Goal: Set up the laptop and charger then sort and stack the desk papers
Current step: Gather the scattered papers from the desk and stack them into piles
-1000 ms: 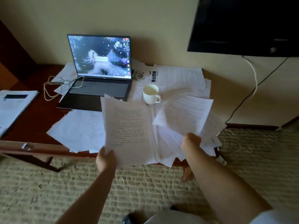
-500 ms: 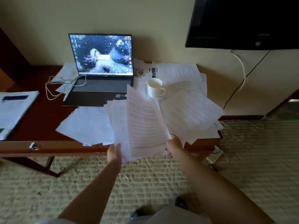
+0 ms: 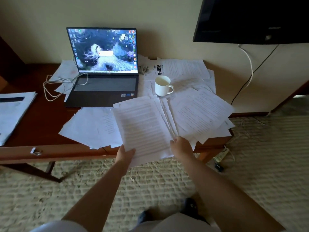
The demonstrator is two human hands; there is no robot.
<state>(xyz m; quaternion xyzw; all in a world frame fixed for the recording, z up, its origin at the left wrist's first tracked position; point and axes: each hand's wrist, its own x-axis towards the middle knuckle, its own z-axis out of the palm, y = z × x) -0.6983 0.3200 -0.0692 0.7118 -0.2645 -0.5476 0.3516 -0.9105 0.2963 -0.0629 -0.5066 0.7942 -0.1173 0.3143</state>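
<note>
Evidently both hands grip one sheaf of printed pages (image 3: 143, 128) at the desk's (image 3: 38, 124) front edge: left hand (image 3: 125, 154) pinches its near corner, right hand (image 3: 181, 145) its right edge (squaring it, I'd guess). Laptop (image 3: 103, 76) sits open at eleven o'clock, loose papers (image 3: 200, 108) at one.

You can see bold black characters on a sheet (image 3: 158, 69) behind the mug (image 3: 162, 86), too blurred to read.

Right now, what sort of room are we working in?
Probably a hotel room or a bedroom, though I cannot tell which. A wooden desk stands against a plain wall, a wall-mounted TV hangs above it, and patterned carpet covers the floor.
</note>
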